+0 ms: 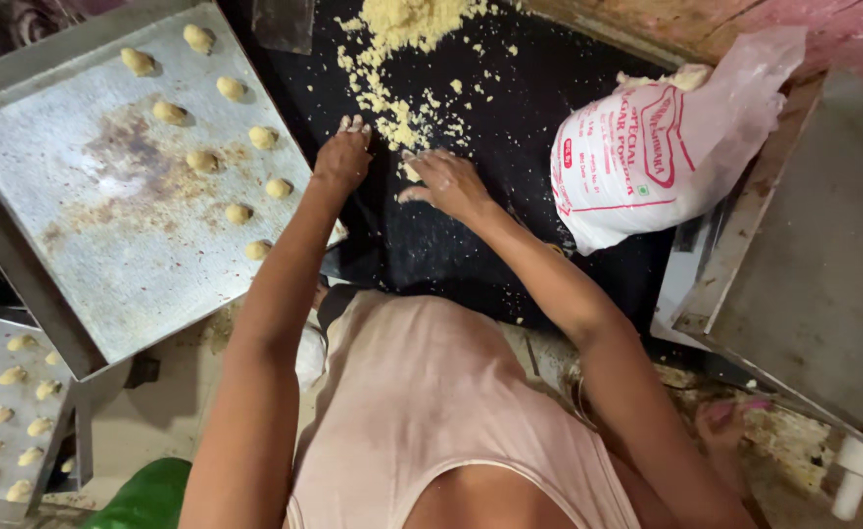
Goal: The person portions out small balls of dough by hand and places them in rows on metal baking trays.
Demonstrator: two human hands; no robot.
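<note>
My left hand (pixel 341 155) rests knuckles-down on the black work surface (pixel 510 88), fingers curled, at the near edge of a heap of crumbly yellow dough (pixel 407 20). My right hand (pixel 446 181) lies next to it, fingers spread over loose crumbs (pixel 397 122), touching them. Whether either hand has dough in its fingers is hidden. To the left lies a metal baking tray (pixel 108 255) with several small dough balls (pixel 201 160) in two rows.
A white plastic bag with red print (pixel 647 147) sits at the right, open at the top. A second tray of dough pieces (pixel 0 411) lies lower left. A grey metal box (pixel 823 274) stands at the right edge. A green object (pixel 147 495) is by my leg.
</note>
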